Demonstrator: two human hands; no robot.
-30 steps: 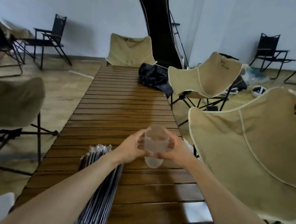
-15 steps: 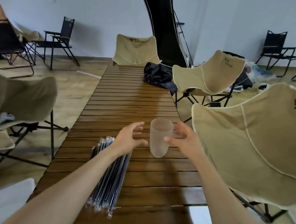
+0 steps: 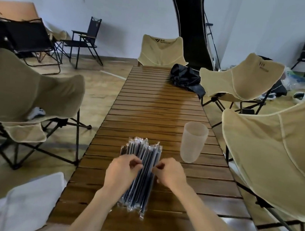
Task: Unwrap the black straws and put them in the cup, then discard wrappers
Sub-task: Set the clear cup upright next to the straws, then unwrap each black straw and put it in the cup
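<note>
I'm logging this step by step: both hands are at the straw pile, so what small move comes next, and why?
Probably pinch one wrapped straw free of the bundle of wrapped straws. Both the left hand and right hand have fingertips on the pile, nothing is unwrapped yet, and the cup stands upright with no straw in it.

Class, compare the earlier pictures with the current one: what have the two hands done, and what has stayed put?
Both hands let go of the cup and moved back to the pile of wrapped straws. The left hand and right hand now pinch at its top. The cup stands upright and empty on the table; the straws remain wrapped.
</note>
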